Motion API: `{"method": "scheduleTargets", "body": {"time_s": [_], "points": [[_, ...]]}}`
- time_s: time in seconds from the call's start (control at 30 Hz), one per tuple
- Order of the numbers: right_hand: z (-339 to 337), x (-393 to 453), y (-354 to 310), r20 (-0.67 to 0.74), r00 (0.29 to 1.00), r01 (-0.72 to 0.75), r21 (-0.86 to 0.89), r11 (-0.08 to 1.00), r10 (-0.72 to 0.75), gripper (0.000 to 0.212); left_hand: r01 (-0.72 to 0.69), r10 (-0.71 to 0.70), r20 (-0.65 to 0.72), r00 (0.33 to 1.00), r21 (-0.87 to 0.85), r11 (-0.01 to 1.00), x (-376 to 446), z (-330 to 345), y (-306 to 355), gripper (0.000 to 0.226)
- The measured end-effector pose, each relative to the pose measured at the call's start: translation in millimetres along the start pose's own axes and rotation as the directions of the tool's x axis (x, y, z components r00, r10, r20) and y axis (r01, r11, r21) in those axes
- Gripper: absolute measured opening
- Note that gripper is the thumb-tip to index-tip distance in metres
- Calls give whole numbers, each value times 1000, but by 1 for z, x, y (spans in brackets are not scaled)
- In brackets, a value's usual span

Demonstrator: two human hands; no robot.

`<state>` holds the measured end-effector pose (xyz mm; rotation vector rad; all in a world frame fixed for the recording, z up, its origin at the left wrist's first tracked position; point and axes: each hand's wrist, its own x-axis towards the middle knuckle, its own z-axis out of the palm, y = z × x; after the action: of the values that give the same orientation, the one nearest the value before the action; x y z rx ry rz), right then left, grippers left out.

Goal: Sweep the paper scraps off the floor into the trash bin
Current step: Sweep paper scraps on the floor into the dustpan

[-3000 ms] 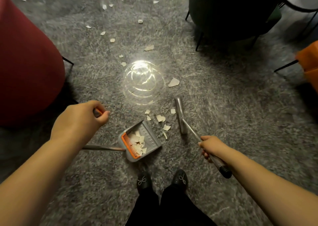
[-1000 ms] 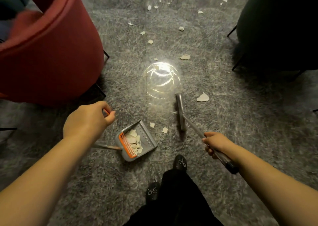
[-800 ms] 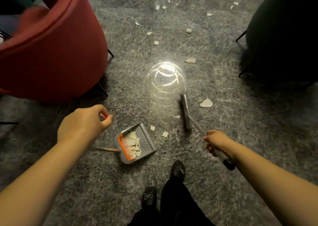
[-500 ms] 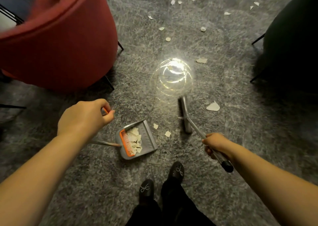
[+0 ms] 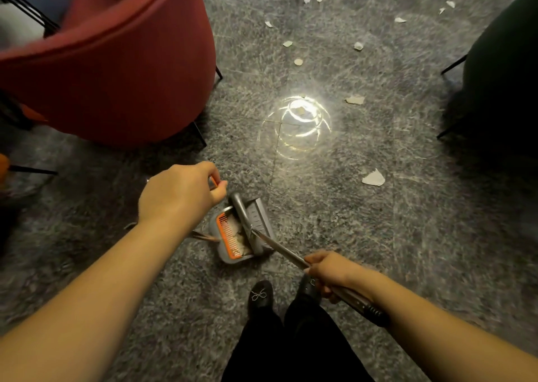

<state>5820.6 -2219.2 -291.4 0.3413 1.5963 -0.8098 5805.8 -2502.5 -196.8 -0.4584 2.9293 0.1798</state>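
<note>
Sweeping step: the right hand [image 5: 329,274] grips the broom [image 5: 247,224], its head inside the dustpan [image 5: 256,215] on the floor; left hand [image 5: 180,195] grips the dustpan handle. Next, scraps [image 5: 373,178] farther out need gathering.

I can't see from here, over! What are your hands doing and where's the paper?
Left hand holding dustpan handle, right hand gripping broom. Broom head inside dustpan over scraps. Big scrap on floor beyond.
</note>
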Motion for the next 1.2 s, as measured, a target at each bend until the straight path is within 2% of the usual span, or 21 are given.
{"method": "scheduleTargets", "body": {"time_s": [0.07, 0.23, 0.37, 0.57, 0.8, 0.9, 1.07, 1.2], "points": [[5, -7, -2, -26, 1000, 10, -9, 1000, -11, 34, -19, 19, -3, 1000, -7, 1000, -3, 0, -3, 24], [-1, -26, 1, -99, 994, 41, 6, 999, -40, 28, -29, 29, 1, 1000, -39, 999, -8, 1, -8, 26], [-12, -37, 14, -182, 983, 24, 167, 986, 7, 18, 4, -3, 16, 1000, -66, 998, -12, -5, -18, 26], [-31, -41, 30, -297, 954, 88, 365, 927, 26, 39, -30, 29, -5, 1000, -136, 990, -5, -33, -13, 24], [-83, -56, 36, -392, 920, 189, 498, 846, 25, 36, -180, 175, -43, 984, -157, 971, 26, -50, 58, 19], [-118, -58, 45, -429, 902, 212, 541, 814, 50, 43, -238, 231, -64, 971, -172, 956, 48, -49, 100, 18], [-191, -56, 62, -459, 884, 222, 580, 784, 89, 47, -311, 306, -52, 950, -151, 938, 98, -41, 182, 19], [-261, -47, 74, -454, 881, 204, 616, 761, 131, 36, -364, 363, -29, 931, -119, 924, 147, -33, 250, 20]]}}
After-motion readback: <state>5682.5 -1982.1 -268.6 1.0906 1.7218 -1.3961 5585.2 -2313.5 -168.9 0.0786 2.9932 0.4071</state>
